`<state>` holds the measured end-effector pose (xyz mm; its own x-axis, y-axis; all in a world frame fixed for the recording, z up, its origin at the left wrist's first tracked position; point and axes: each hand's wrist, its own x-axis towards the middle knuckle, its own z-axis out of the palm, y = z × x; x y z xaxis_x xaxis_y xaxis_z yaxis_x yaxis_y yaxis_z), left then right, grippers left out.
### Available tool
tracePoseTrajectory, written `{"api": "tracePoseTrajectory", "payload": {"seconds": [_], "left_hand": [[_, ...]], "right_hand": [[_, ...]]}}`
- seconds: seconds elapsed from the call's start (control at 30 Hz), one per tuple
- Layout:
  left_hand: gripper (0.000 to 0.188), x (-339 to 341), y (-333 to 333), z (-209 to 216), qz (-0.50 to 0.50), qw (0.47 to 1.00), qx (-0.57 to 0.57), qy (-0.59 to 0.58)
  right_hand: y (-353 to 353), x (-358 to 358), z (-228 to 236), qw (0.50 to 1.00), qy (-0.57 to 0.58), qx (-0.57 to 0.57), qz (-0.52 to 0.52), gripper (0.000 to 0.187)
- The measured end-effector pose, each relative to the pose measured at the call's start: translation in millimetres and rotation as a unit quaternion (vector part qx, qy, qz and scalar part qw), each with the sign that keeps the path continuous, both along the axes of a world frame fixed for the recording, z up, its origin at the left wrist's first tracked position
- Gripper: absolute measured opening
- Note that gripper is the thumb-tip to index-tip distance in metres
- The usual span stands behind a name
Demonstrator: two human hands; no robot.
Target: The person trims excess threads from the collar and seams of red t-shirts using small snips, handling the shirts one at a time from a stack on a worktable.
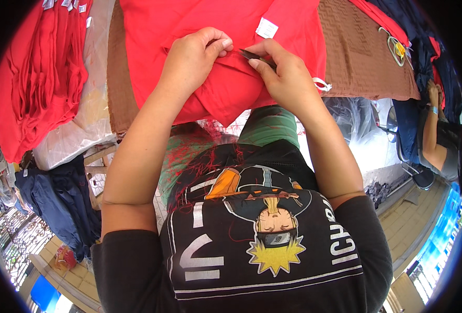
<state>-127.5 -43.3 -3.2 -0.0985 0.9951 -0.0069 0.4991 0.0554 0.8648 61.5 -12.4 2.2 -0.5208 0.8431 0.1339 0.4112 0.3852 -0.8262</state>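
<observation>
A red garment (152, 47) lies spread in front of me, its near edge hanging down over my lap. My left hand (194, 57) is closed in a pinch on a bit of the red cloth, thumb against forefinger. Just right of it, my right hand (287, 73) grips small dark thread snips (249, 54), whose tips point left at the pinched spot. Whether the blades touch a thread is too small to tell. A white label (266, 27) shows on the garment above my right hand, and a white cord loop (322, 84) sticks out at its right edge.
Under the garment is a brown patterned cloth (361, 57). Stacked red garments (38, 78) lie at the left, above dark blue garments (58, 203). Red thread scraps (197, 169) cover my lap. At the right, another person's arm (430, 130) reaches toward dark cloth, near a yellow-and-white cord bundle (398, 49).
</observation>
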Motion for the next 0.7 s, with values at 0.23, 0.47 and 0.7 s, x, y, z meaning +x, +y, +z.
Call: {"api": "tracePoseTrajectory", "payload": {"seconds": [0.23,0.47,0.7], "left_hand": [[0.022,-25.5,-20.2,27.3,-0.258,0.958,0.074,0.103],[0.026,-39.7,-59.9,99.0,-0.249,0.947,-0.037,0.200],[0.027,0.6,-10.5,4.4,-0.066,0.856,0.301,0.416]], "right_hand": [[2.2,-7.5,16.6,0.990,-0.106,0.095,-0.014,0.014],[3.2,34.0,26.4,0.987,-0.028,0.157,0.004,0.027],[9.6,48.8,23.2,0.982,-0.045,0.176,0.049,0.016]]}}
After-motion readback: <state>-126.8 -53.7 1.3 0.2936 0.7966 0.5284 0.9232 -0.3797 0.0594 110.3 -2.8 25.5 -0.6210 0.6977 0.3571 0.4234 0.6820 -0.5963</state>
